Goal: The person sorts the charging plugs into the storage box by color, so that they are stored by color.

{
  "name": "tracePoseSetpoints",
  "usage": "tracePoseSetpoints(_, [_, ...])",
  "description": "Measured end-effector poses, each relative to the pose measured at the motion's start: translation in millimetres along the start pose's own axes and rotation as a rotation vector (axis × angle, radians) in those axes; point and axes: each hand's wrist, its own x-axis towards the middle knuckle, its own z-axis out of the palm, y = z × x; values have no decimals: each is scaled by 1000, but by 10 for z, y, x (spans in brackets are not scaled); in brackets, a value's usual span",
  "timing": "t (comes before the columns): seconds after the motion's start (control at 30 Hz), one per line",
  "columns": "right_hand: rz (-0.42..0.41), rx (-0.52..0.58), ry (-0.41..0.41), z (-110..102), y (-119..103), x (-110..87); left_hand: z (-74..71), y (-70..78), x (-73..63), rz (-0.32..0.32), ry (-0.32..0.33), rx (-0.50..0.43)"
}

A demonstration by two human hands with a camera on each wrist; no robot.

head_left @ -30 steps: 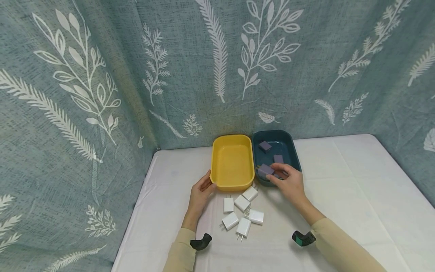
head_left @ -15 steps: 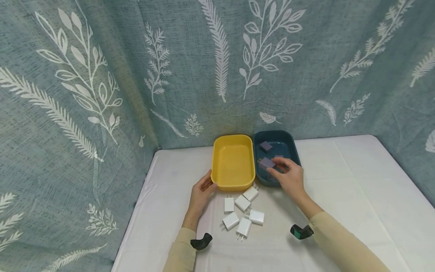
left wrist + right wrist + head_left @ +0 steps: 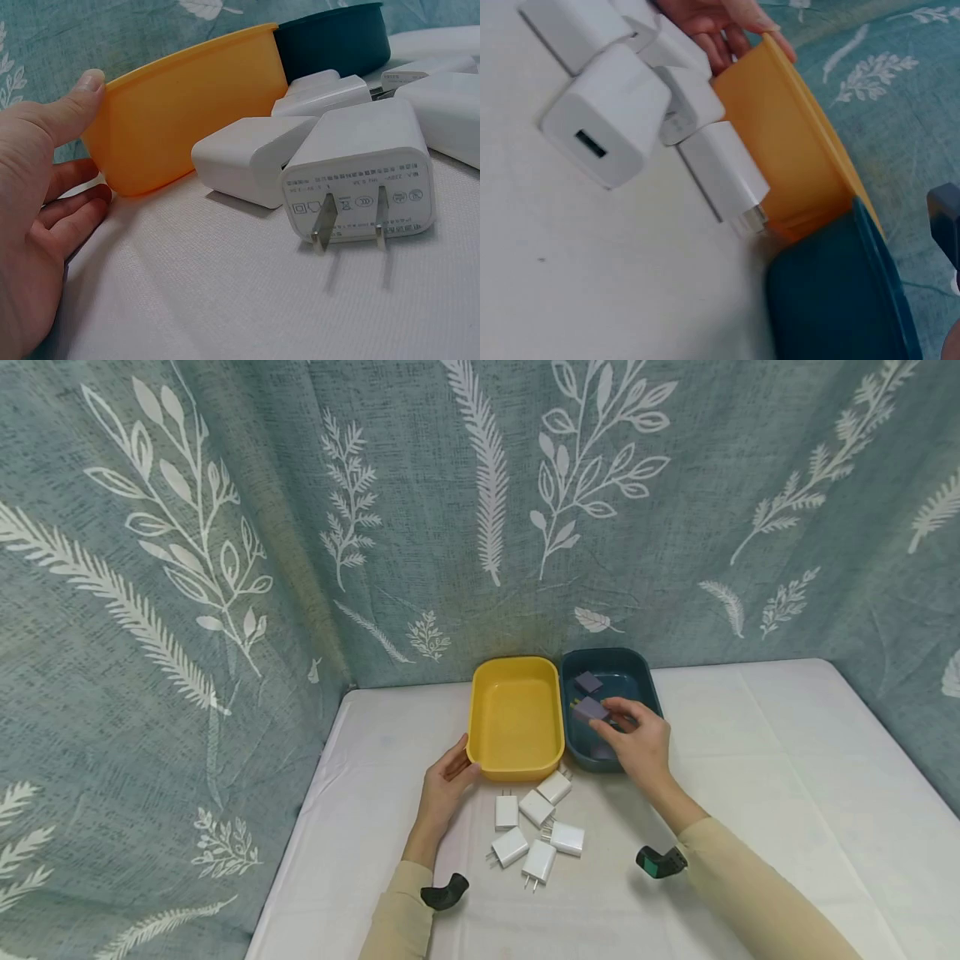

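My left hand (image 3: 444, 785) grips the near-left corner of a yellow tray (image 3: 477, 718). In the left wrist view its thumb is at the rim and its fingers lie against the outer wall. My right hand (image 3: 639, 745) pinches a purple plug charger (image 3: 592, 709) over the dark blue tray (image 3: 576, 748), prongs pointing left. The right wrist view catches only a dark corner of that charger (image 3: 946, 221) and a bit of finger at its right edge. Inside the blue tray, another purple charger (image 3: 588, 682) lies at the back and one (image 3: 602, 751) near the front, partly hidden by the hand.
Several white plug chargers (image 3: 538, 860) lie loosely grouped in front of the trays, some with prongs toward me. Both trays stand side by side at the back of the white table (image 3: 750, 760). A leaf-patterned curtain (image 3: 420, 527) hangs behind and to the left.
My right hand has moved the pinched purple charger away from me, from the front of the blue tray toward its middle. The left hand stays at the yellow tray's corner.
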Motion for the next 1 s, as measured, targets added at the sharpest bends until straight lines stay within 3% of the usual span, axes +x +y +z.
tracePoseSetpoints(0.1, [11,13,18,-9,-11,28,1,-2,2,-3,0,2])
tracePoseSetpoints(0.33, [61,43,38,-1,-15,69,5,-300,115,34,46,26])
tracePoseSetpoints(0.6, [99,55,49,8,-5,116,22,-310,104,51,58,50])
tracePoseSetpoints(1.0, [54,19,6,-108,24,19,16,-299,111,17,52,37])
